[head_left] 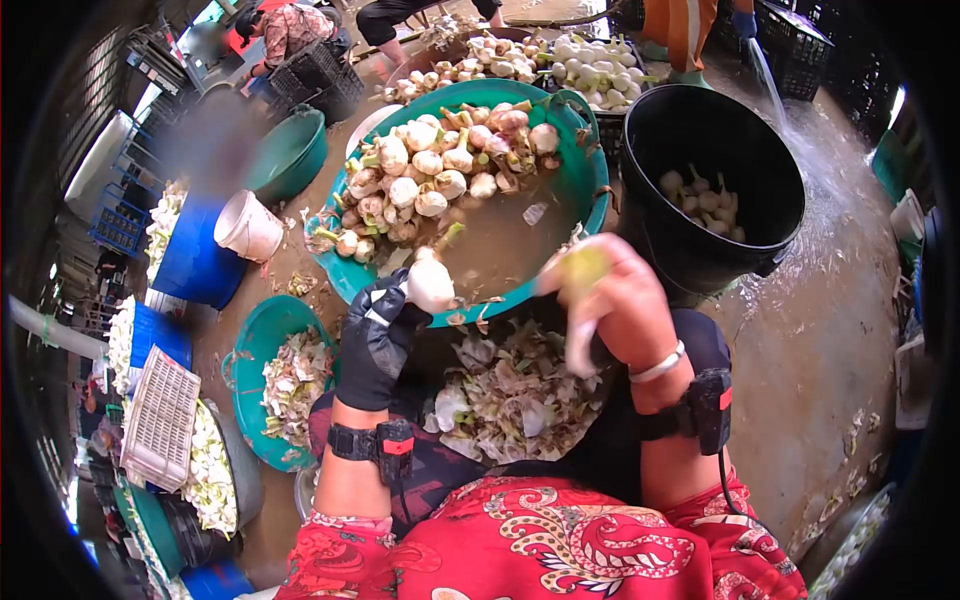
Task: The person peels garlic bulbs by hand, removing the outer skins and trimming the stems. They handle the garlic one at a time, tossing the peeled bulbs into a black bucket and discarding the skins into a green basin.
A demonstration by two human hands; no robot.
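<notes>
My left hand (380, 325), in a black glove, is closed around the lower part of a white garlic bulb (430, 282), whose short green stem points up. It is held over the near rim of a green tub (598, 200). My right hand (625, 300), bare and blurred by motion, is to the right of the bulb, apart from it. Its fingers are bent around something yellowish-green (583, 268) that I cannot make out. In the tub, unpeeled garlic bulbs (430, 165) are heaped beside murky water. Below my hands lies a pile of garlic skins (520, 400).
At right stands a black bucket (650, 220) with several peeled bulbs inside. A crate of white bulbs (600, 75) is behind. A small green basin (250, 400) holds skins at left, near a white bucket (250, 225). Water pours onto the floor (800, 380) at right; other people are behind.
</notes>
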